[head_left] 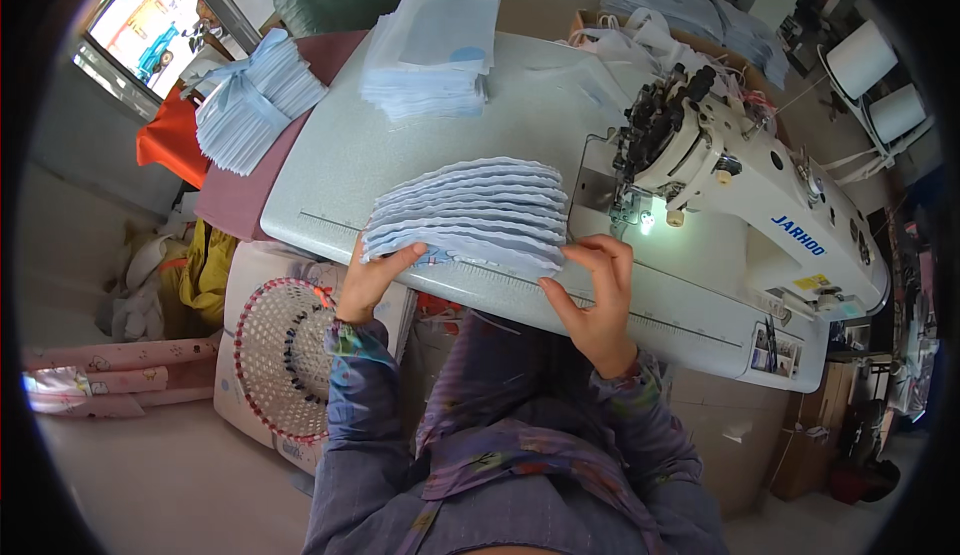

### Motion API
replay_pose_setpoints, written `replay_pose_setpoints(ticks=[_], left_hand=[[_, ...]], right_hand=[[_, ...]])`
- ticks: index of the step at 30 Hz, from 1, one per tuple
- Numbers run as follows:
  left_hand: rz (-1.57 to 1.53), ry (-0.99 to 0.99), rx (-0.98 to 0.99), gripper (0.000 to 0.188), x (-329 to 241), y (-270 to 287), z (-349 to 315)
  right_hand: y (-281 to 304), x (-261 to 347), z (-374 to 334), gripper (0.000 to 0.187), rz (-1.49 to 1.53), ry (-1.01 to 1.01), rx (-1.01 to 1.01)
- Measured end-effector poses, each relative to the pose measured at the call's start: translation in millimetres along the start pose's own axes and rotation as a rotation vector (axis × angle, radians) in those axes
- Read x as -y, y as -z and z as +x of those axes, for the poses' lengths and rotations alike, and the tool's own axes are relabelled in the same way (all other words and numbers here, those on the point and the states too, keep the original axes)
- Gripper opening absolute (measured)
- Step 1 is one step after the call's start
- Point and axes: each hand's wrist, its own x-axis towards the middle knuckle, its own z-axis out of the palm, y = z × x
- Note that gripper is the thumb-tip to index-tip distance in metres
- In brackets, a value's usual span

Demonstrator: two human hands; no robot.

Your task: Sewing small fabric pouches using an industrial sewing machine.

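Observation:
A fanned stack of pale blue fabric pieces (pixel 470 210) with wavy edges lies across the front of the sewing table, its layers stepped one behind another. My left hand (pixel 372 277) grips the stack's near left corner, thumb on top and the other fingers mostly hidden beneath. At the near right corner, my right hand (pixel 598 300) has its thumb and index finger spread apart, the index fingertip touching or almost touching the fabric edge. A bit of blue print shows on the front piece by my left thumb. Right of the stack stands a white sewing machine (pixel 740 175), its lamp lit.
Another pale blue fabric stack (pixel 430 90) sits at the table's (pixel 330 175) far side. A tied fabric bundle (pixel 255 105) rests at far left. Below left is a woven basket (pixel 265 355). Thread cones (pixel 862 60) stand at right, and a box of scraps (pixel 640 45) is behind the machine.

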Motion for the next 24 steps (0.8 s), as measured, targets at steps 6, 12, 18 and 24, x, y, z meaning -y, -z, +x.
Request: replay_pose_setpoints(ticks=[6, 12, 18, 24], left_hand=[[0.028, -0.022, 0.014, 0.053, 5, 3, 0], [0.031, -0.015, 0.003, 0.054, 3, 3, -1], [0.025, -0.008, 0.019, 0.053, 2, 5, -1], [0.002, -0.005, 0.034, 0.053, -2, -3, 1]], right_hand=[[-4, 2, 8, 0.058, 0.087, -0.068, -0.051], [-8, -1, 12, 0.056, 0.115, -0.107, -0.028], [-4, -3, 23, 0.06, 0.12, -0.07, 0.027], [-6, -14, 20, 0.066, 0.292, -0.161, 0.045]])
